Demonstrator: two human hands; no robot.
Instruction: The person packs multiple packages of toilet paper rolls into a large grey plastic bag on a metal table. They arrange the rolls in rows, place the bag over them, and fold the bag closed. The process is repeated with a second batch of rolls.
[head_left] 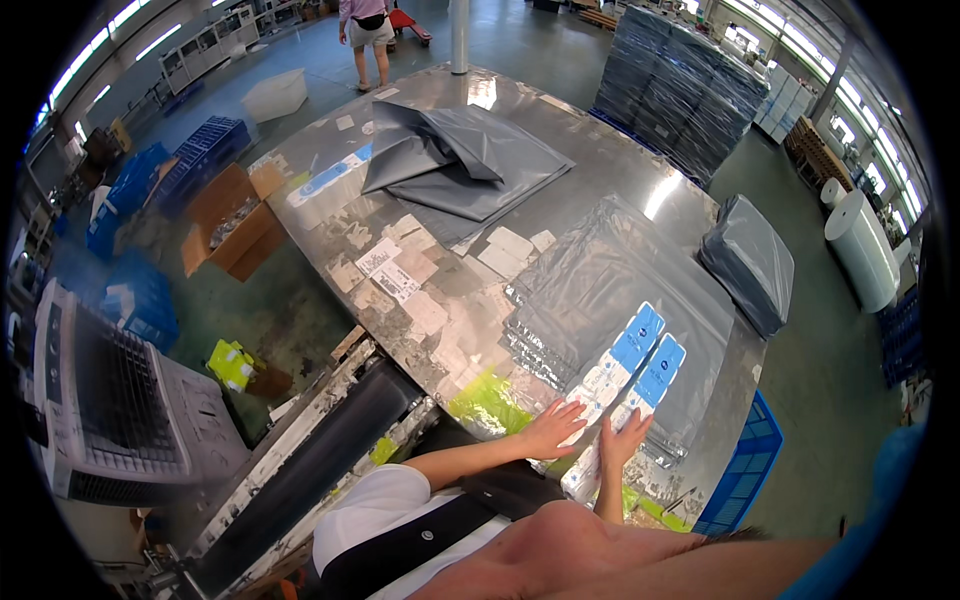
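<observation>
Two long, narrow blue-and-white printed packages lie side by side on a stack of flat grey plastic bags (600, 255) at the near right of the metal table. My left hand (553, 430) rests with spread fingers at the near part of the left package (637, 340). Over the white part of the right package (657, 375) my right hand (626, 438) lies with its fingers apart. Neither hand is closed around anything. Their near ends are partly hidden by my hands. Crinkled bag edges show left of the packages.
A loosely folded dark grey plastic sheet (500, 170) covers the table's far part. At the right edge sits a grey wrapped bundle (748, 262). Labels and tape patch the metal tabletop (590, 130). An open carton (240, 225) and a conveyor (320, 470) stand left. A person (368, 35) is beyond the table.
</observation>
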